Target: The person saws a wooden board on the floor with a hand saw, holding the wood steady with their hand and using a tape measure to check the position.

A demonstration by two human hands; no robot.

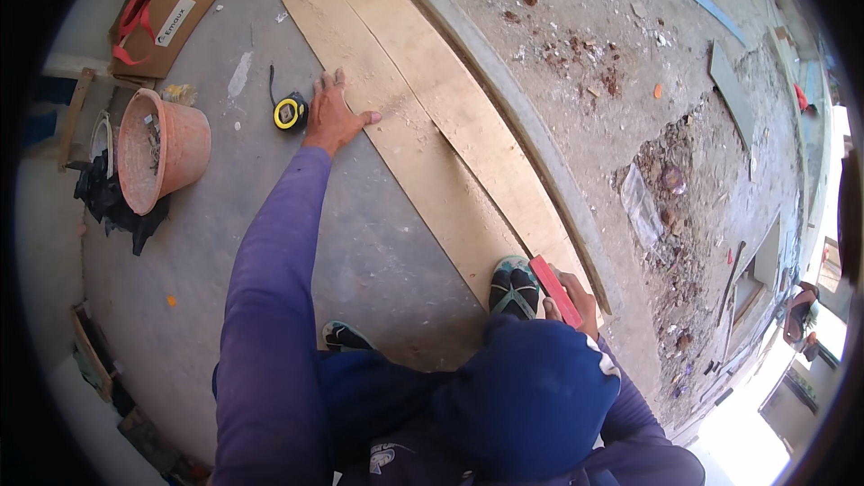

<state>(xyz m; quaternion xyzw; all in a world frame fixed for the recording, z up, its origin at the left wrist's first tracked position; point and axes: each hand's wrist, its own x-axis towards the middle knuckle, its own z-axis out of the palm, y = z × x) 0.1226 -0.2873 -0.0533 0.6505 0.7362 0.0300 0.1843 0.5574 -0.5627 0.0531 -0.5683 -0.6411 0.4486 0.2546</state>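
Observation:
My left hand lies with its fingers spread on the left edge of a pale wooden board, which has fine dust on it. A second pale board lies along its right side, with a dark narrow gap between them. In my right hand, close to my body, is a red bar-shaped tool; its exact kind does not show. One of my sandalled feet stands at the near end of the boards. A black and yellow tape measure rests on the floor left of my left hand.
An orange-pink bucket stands at the left by a black plastic bag. Behind it is a cardboard box with a red strap. A raised concrete edge borders the boards; rubble and a grey panel lie beyond.

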